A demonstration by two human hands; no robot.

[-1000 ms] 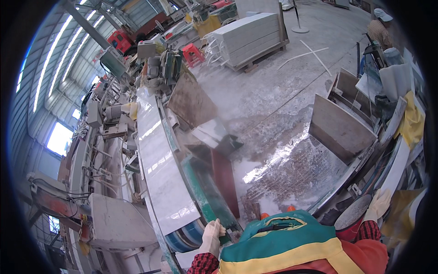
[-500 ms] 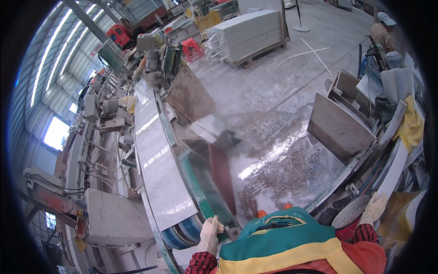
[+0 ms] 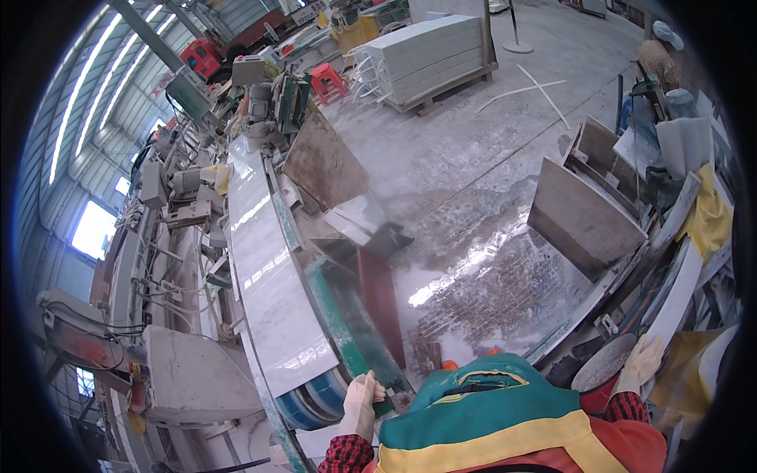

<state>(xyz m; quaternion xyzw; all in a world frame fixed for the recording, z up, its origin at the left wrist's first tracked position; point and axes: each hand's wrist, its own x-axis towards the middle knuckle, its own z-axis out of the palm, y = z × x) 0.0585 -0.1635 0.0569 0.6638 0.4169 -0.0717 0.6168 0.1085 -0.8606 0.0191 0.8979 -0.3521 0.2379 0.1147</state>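
Observation:
My left hand [image 3: 361, 404], in a pale glove, has its fingers curled over the green edge [image 3: 347, 335] of the long machine bed. Beside it, a polished white stone slab [image 3: 292, 343] lies along that bed, its near end next to blue rollers [image 3: 322, 398]. Far to the right, my right hand [image 3: 642, 363], gloved too, rests with fingers stretched out against a long pale strip [image 3: 678, 299]. Close to that hand stands a red bucket [image 3: 598, 394] with grey contents. A green and yellow apron covers my front.
Brown-grey panels [image 3: 583, 221] lean at the right, and another board [image 3: 327, 162] leans against the machine. The floor [image 3: 489, 268] looks wet. Farther off are a pallet stack of white slabs [image 3: 434, 59], a red stool [image 3: 327, 81] and another person [image 3: 658, 63] at the upper right.
The whole view has shifted very slightly. Both my hands keep the same places and postures, and the slab shows no clear movement.

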